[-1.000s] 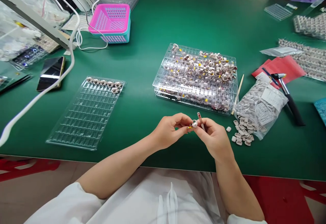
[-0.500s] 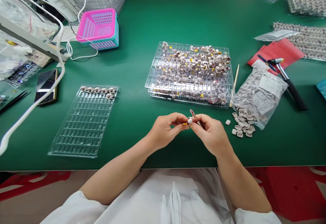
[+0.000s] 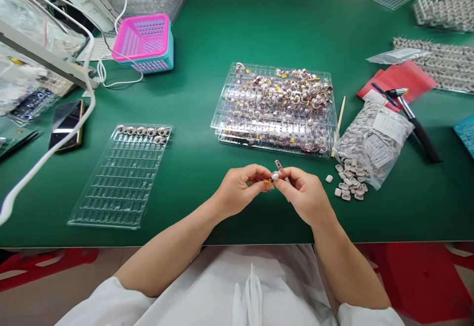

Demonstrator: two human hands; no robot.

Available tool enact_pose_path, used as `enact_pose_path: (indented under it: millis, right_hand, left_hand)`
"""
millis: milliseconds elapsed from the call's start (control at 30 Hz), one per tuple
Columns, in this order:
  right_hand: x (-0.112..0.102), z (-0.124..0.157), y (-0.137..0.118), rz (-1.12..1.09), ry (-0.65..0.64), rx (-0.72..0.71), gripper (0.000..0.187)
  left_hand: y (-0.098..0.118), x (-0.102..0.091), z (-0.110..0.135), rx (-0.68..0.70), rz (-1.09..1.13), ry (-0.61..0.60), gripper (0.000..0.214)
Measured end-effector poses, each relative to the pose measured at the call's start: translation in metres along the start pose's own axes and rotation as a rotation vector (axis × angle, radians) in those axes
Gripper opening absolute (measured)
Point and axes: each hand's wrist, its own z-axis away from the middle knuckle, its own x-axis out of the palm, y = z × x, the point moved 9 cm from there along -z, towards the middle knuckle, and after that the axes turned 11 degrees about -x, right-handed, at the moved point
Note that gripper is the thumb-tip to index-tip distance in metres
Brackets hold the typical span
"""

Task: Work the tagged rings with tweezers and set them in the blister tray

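Both hands meet at the lower middle of the frame, over the near part of the green bench [image 3: 196,99]. The left hand [image 3: 239,190] pinches between thumb and fingertips at a small rounded, shiny piece [image 3: 274,176], beside a scrap of yellow. The right hand [image 3: 305,192] is closed at the piece's other side, with a slim strip [image 3: 280,167] jutting up by its forefinger; I can't tell whether strip and piece are joined.

To my eye this is close fingertip handling of one piece, and the next move calls for a steady, light pinch from both sides, as so small a thing could slip.

Left of centre lies a clear tray [image 3: 124,180], its top row filled with similar pieces and one more below. Stacked trays [image 3: 225,113] heaped with ring-like pieces sit beyond the hands; pale caps [image 3: 351,183] spill by a bag [image 3: 374,136] at right.
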Motion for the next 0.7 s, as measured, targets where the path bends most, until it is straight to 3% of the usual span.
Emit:
enact_pose_path:
  millis: [267, 533, 700]
  right_hand:
    - [-0.002, -0.001, -0.006, 0.038, 0.019, -0.065, 0.023]
    - [-0.002, 0.002, -0.033, 0.098, 0.063, -0.338, 0.010]
    - [0.000, 0.009, -0.055, 0.283, 0.103, -0.595, 0.015]
  left_hand:
    - [-0.003, 0.001, -0.001, -0.018, 0.074, 0.009, 0.014]
    - [0.001, -0.004, -0.005, -0.068, 0.325, -0.025, 0.026]
    - [0.005, -0.002, -0.004, -0.075, 0.420, -0.080, 0.026]
